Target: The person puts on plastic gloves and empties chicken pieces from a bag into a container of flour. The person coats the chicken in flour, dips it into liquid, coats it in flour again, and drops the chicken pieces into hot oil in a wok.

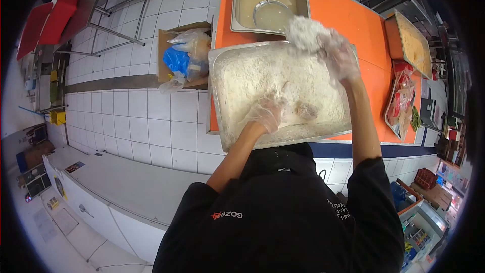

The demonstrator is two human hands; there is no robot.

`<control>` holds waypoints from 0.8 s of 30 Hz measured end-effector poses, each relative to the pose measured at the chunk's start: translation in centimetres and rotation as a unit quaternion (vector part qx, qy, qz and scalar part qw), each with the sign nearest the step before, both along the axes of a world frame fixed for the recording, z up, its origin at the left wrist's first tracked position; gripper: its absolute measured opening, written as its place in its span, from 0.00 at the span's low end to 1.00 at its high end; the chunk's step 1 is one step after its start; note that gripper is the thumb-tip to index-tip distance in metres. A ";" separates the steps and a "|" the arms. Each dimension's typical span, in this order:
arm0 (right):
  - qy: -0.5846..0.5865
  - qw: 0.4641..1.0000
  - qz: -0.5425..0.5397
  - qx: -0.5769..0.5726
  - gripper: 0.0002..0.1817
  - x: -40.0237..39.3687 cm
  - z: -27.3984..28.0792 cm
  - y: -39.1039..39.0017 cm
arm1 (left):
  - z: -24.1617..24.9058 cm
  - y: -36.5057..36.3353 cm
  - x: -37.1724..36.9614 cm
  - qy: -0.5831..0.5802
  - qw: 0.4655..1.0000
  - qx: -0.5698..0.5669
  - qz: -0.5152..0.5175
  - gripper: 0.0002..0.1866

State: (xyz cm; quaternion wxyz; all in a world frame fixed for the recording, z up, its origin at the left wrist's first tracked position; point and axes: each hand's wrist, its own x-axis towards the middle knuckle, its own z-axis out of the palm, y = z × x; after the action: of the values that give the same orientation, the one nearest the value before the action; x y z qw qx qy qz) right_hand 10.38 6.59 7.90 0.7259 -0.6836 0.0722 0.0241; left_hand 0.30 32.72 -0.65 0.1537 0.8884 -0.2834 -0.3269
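Observation:
A large metal tray (217, 96) full of white flour (242, 76) lies on the orange table. My left hand (268, 112), in a clear plastic glove, rests in the flour with its fingertips partly buried, so what they hold is hidden. Beside it a flour-coated piece (306, 110) lies in the tray. My right hand (342, 60), also gloved, is raised over the tray's far right part and grips a thickly floured piece (304, 34), blurred by motion. That piece is close to the near edge of a deep metal pan (236, 5) of cloudy liquid with a strainer (273, 4) in it.
Left of the table stands a cardboard box (164, 55) with plastic bags. On the orange table's (331, 7) right side are a pan of orange-yellow food (393, 33) and a tray with red-and-clear plastic packaging (402, 96). A white counter (121, 182) runs at lower left.

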 end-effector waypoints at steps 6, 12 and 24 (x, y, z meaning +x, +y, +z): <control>-0.011 0.961 0.006 -0.275 0.39 16.0 -4.6 3.2 | 0.7 -0.8 0.4 0.013 1.000 0.006 0.013 0.29; 0.028 0.808 0.126 -0.575 0.18 18.4 -6.8 8.1 | 0.6 -1.0 0.8 0.032 0.999 0.007 -0.001 0.25; -0.101 0.707 0.318 -0.624 0.10 21.0 -8.7 5.8 | -2.2 -1.6 -0.5 -0.114 0.993 -0.007 0.033 0.25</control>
State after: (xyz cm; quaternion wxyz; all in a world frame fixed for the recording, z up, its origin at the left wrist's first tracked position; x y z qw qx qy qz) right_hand 31.39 12.41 -0.81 0.0862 -0.9613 -0.2249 0.1338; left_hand -0.21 31.15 -2.87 0.1376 0.9274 -0.2722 -0.2166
